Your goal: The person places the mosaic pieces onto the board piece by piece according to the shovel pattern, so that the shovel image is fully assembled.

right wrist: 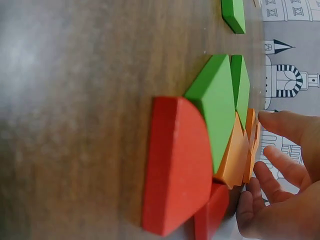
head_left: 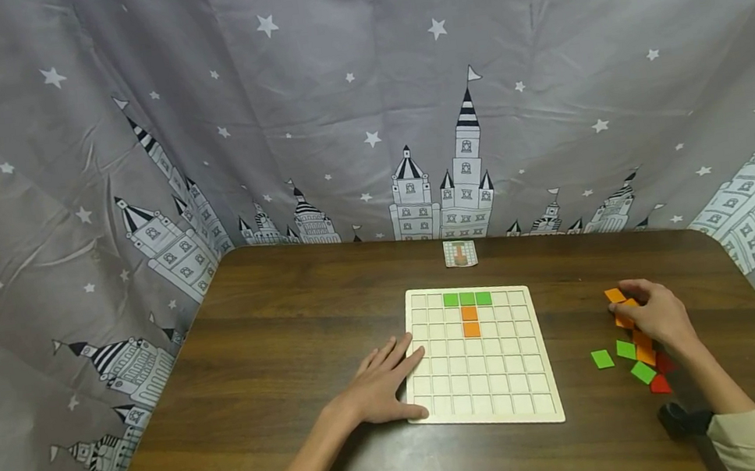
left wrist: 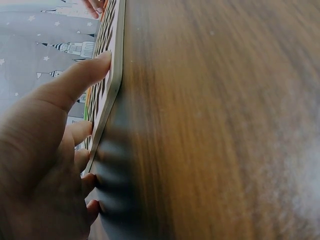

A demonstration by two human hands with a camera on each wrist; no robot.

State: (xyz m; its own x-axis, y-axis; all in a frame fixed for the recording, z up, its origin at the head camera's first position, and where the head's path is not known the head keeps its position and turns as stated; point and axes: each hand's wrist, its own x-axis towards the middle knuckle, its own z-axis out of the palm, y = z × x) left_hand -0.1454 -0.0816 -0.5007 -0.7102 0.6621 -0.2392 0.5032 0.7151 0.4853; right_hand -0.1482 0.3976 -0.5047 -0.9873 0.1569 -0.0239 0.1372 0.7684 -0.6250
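Observation:
My left hand [head_left: 378,388] rests with spread fingers on the left edge of a pale wooden grid board [head_left: 495,362]. In the left wrist view its thumb [left wrist: 87,75] lies on the board's rim. Three green square tiles [head_left: 467,299] sit in the board's top row, with two orange tiles [head_left: 471,329] below the middle one. Over a loose group at the right, my right hand [head_left: 659,315] reaches to the orange tiles [head_left: 614,295], thumb and fingers apart. Nearer lie green tiles [right wrist: 215,105] and red tiles [right wrist: 177,165]. The hand partly hides the group.
A small printed card [head_left: 460,254] lies behind the board near the table's back edge. One green tile [head_left: 602,359] lies apart, left of the group. A grey curtain [head_left: 334,115] with castles and stars hangs behind the brown wooden table [head_left: 275,319].

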